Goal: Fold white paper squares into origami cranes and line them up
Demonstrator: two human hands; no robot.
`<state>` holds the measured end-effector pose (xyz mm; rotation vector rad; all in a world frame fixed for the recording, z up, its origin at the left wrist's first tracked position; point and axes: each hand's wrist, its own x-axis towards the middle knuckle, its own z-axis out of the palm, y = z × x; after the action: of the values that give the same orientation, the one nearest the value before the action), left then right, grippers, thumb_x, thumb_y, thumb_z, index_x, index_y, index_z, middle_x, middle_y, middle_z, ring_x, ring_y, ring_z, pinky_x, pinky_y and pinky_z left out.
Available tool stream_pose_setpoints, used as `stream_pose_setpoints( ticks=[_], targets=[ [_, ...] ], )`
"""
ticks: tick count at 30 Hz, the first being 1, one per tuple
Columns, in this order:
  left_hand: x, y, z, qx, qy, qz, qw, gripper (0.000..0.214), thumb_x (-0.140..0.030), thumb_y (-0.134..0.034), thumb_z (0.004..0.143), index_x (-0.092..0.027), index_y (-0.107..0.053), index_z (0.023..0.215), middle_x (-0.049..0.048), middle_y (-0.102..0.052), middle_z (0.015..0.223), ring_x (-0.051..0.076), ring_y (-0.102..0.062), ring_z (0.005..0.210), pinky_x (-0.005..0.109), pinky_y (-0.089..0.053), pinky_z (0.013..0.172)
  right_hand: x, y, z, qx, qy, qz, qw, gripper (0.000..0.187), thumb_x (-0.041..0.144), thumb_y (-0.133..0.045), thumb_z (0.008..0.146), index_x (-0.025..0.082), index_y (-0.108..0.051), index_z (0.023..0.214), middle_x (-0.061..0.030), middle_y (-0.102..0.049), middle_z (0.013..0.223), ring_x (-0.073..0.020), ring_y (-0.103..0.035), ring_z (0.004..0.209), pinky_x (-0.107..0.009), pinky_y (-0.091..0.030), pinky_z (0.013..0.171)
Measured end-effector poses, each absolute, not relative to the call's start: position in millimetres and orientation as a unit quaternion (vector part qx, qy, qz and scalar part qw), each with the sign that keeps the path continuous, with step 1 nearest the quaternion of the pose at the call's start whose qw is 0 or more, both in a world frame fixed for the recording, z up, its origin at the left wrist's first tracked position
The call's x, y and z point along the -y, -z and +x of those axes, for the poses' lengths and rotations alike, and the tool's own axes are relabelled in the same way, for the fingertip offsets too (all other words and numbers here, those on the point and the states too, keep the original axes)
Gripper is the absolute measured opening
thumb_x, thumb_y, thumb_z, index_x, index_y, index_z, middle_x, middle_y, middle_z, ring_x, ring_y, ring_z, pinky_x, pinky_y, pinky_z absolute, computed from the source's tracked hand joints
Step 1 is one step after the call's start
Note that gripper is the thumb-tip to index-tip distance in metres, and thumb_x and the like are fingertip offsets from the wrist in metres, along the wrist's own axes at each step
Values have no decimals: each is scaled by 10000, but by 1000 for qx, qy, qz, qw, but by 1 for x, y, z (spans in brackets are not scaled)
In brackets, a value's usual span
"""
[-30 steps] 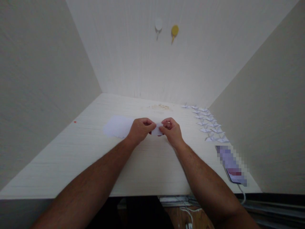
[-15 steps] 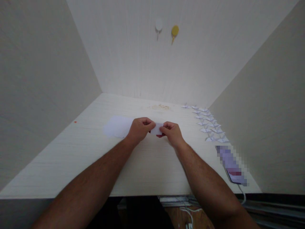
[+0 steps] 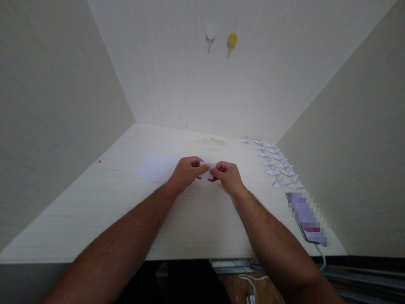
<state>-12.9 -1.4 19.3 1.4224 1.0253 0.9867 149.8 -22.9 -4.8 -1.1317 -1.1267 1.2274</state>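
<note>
A small white piece of folded paper (image 3: 207, 174) is held up between both hands above the middle of the table. My left hand (image 3: 187, 172) pinches its left side, the thumb lying across the front. At the right side, my right hand (image 3: 228, 174) grips it between thumb and curled fingers. The two thumbs are close together on the paper. Behind my left hand, white paper sheets (image 3: 155, 166) lie flat on the table. Several white folded paper cranes (image 3: 268, 162) stand in rows at the back right.
A phone (image 3: 305, 217), its screen blurred, lies at the right edge with a white cable (image 3: 321, 257). A white hook (image 3: 210, 33) and a yellow hook (image 3: 232, 40) are on the back wall. Side walls bound the white table (image 3: 202, 228). A red dot (image 3: 99, 161) marks the left side.
My left thumb has slid right across the paper, closer to my right thumb. My right hand stays nearly in place, still gripping the paper.
</note>
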Motion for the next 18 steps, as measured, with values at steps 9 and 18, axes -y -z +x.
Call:
stream_pose_setpoints(
  ticks=[9,18],
  targets=[
    [-4,-14,-15,-412,-402,539,615,243,-346,-758,645,-144,-645,716,18,-636,657,108,-567,566,241,-471,527,24,1,156,478,-540,-454,524,280,373,-806,587,171,-631,672,21,-658,582,-106,-609,484,-253,-539,514],
    [-3,-15,-14,-383,-411,476,677,253,-306,-780,601,-139,-593,635,-6,-579,577,96,-534,528,228,-408,503,25,-1,153,495,-512,-465,526,247,309,-802,561,172,-634,679,24,-658,576,-108,-615,490,-233,-502,497]
  ],
)
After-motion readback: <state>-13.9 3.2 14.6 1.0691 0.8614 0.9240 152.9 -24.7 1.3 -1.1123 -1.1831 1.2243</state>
